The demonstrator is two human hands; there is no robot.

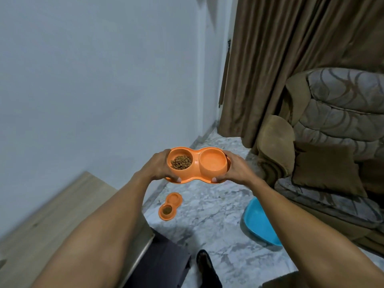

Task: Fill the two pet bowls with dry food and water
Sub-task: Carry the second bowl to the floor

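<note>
I hold an orange double pet bowl [195, 156] level in the air, above the floor. My left hand [160, 166] grips its left end and my right hand [234, 168] grips its right end, thumbs on the front rim. The left cup holds brown dry food [181, 162]. The right cup [213, 163] looks glossy inside; whether it holds water I cannot tell. A second orange double pet bowl [170, 206] lies on the marble floor below, by the wall, with dry food in its near cup.
A wooden table top [52, 215] is at my lower left, against the pale wall. A blue plastic tub [259, 223] lies on the floor at the right, beside a patterned armchair [332, 132] with a brown cushion. Brown curtains [270, 59] hang behind.
</note>
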